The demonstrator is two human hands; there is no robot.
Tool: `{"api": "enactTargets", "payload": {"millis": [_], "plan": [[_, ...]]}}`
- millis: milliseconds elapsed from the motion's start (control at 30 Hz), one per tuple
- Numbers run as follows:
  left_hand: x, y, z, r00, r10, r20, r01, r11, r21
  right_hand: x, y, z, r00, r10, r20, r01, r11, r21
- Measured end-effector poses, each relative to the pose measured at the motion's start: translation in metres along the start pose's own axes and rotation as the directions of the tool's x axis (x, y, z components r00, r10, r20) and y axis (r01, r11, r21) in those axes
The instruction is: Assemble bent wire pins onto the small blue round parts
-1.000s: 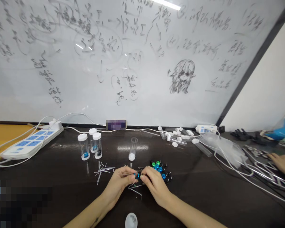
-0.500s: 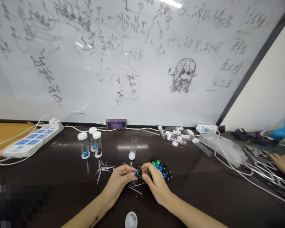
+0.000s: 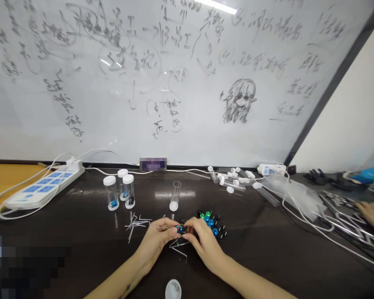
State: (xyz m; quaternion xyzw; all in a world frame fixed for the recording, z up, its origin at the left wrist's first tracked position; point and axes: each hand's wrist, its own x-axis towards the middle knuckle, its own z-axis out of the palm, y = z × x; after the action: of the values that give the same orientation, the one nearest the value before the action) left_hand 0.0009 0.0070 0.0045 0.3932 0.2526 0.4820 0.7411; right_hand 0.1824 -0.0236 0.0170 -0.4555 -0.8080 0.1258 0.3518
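My left hand, fingers closed in a pinch, holds a small blue knob-like part above the dark table. My right hand meets it from the right, its fingertips closed on a small black part against the blue one. Fingers hide most of both parts. Just right of my right hand lies a group of blue, green and black knob-like parts, some with metal stems. Below my fingertips rest thin bent metal hex keys. More hex keys lie in a loose pile left of my left hand.
Capped clear tubes holding small parts stand at the left. One clear tube stands upright behind my hands. Loose tubes and white caps lie at the back right. A white cup-like piece sits in front; another person's hand is far right.
My right fingertips have moved slightly left and closed in on the black part beside the blue one. The view has shifted slightly; the things on the table stay where they were.
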Motion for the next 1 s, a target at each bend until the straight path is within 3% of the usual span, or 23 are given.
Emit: {"api": "enactTargets", "payload": {"millis": [200,400,633,833,1000], "plan": [[0.0,-0.0007,-0.0007,1.0,-0.018,0.017,0.018,1.0,0.006,-0.0007,0.0023,-0.0002,0.998,-0.045,-0.035,0.045,0.999,-0.002],[-0.0027,-0.0003,-0.0003,0.999,-0.037,0.027,0.036,0.999,0.025,0.0019,0.0006,-0.0021,0.999,-0.046,0.007,0.047,0.997,-0.057],[-0.0013,-0.0001,-0.0005,0.999,-0.01,0.046,0.009,1.0,0.027,0.0002,0.003,-0.0005,0.994,-0.089,-0.06,0.087,0.996,-0.026],[-0.0021,0.0006,0.001,0.997,-0.025,0.068,0.023,0.999,0.032,0.0012,0.004,-0.0008,0.997,-0.072,0.029,0.072,0.997,-0.002],[-0.0017,0.0003,0.0,0.999,-0.014,0.047,0.012,0.999,0.037,-0.0009,0.0033,0.0,0.997,-0.062,-0.052,0.064,0.998,0.029]]}}
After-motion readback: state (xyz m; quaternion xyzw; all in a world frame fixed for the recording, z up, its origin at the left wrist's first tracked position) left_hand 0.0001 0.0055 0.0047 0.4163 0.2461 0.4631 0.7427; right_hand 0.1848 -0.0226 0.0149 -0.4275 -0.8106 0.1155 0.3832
